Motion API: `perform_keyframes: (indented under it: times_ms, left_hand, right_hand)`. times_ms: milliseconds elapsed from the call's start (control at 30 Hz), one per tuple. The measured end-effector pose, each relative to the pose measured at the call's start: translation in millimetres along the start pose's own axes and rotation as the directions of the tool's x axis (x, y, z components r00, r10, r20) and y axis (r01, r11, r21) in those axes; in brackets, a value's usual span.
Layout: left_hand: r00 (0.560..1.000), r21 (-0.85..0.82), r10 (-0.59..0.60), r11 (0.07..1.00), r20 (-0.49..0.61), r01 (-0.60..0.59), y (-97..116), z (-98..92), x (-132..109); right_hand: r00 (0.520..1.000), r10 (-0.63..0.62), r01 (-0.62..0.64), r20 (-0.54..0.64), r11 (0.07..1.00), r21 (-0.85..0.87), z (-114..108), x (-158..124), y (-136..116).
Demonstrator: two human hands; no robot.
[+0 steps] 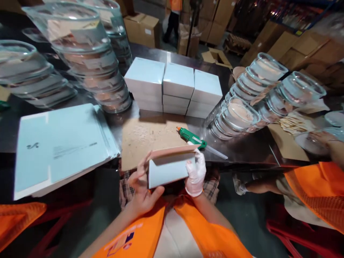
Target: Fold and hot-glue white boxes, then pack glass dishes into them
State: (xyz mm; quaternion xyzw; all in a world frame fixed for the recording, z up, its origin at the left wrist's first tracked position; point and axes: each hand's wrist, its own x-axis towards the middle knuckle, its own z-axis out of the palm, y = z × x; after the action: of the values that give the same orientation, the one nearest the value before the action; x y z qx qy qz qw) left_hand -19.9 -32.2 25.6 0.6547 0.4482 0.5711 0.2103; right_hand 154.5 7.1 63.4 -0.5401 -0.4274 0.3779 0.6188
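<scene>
Between my two hands, close to my body, is a small white cardboard box [172,170] with its brown inner side showing along the top. My bare left hand [145,186] grips its left end, thumb along the lower edge. On the right end, my gloved right hand [196,172] presses its thumb on the front and wraps its fingers behind. Just beyond the box lies a green glue gun [189,136] with an orange tip and a clear glue stick out of its back. A brown cardboard sheet [150,138] lies under that work spot.
Stacked white boxes [177,79] stand behind the sheet. Flat light-blue cardboard blanks [64,150] overhang the table's left front edge. Tall stacks of glass containers rise at left [94,68] and right [242,111]. A co-worker's arm [333,148] reaches in at right.
</scene>
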Motion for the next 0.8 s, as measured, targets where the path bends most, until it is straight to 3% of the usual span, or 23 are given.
perform_keyframes:
  times_ms: [100, 133, 200, 333, 433, 500, 633, 800]
  left_hand:
    - [0.989, 0.077, 0.086, 0.992, 0.123, -0.096, -4.5, -17.3, 1.7]
    - [0.986, 0.128, 0.060, 0.989, 0.153, -0.080, -8.9, -24.1, 0.4]
    - [0.993, 0.184, -0.045, 0.983, 0.109, 0.024, -19.6, -35.6, -3.9]
    - [0.988, 0.161, -0.133, 0.976, -0.078, 0.144, -35.9, -44.6, -9.0]
    - [0.992, 0.130, -0.119, 0.984, -0.032, 0.123, -40.6, -43.0, -5.6]
    - [0.991, 0.093, -0.133, 0.986, -0.025, 0.135, -43.2, -40.6, -3.4]
    - [0.972, 0.040, -0.208, 0.976, -0.105, 0.214, -48.3, -34.0, -1.6]
    - [0.955, 0.007, -0.220, 0.974, -0.198, 0.226, -37.4, -18.6, 14.8]
  right_hand:
    - [0.999, -0.027, 0.028, -0.020, 0.999, 0.017, -4.0, 3.7, -2.1]
    - [1.000, -0.012, 0.012, 0.006, 1.000, -0.025, -9.6, 7.1, -2.6]
    - [0.996, 0.056, -0.034, 0.074, 0.963, -0.268, -25.8, 18.1, -4.9]
    - [0.976, 0.212, -0.111, 0.040, 0.652, -0.750, -52.8, 52.4, -12.4]
    - [0.930, 0.366, -0.248, -0.042, 0.539, -0.805, -53.9, 76.8, -9.0]
    - [0.897, 0.437, -0.341, -0.069, 0.584, -0.737, -52.2, 88.5, -2.5]
    - [0.880, 0.474, -0.405, 0.007, 0.759, -0.511, -55.0, 96.0, 5.3]
    - [0.951, 0.309, -0.300, -0.011, 0.911, -0.283, -57.2, 70.9, -7.5]
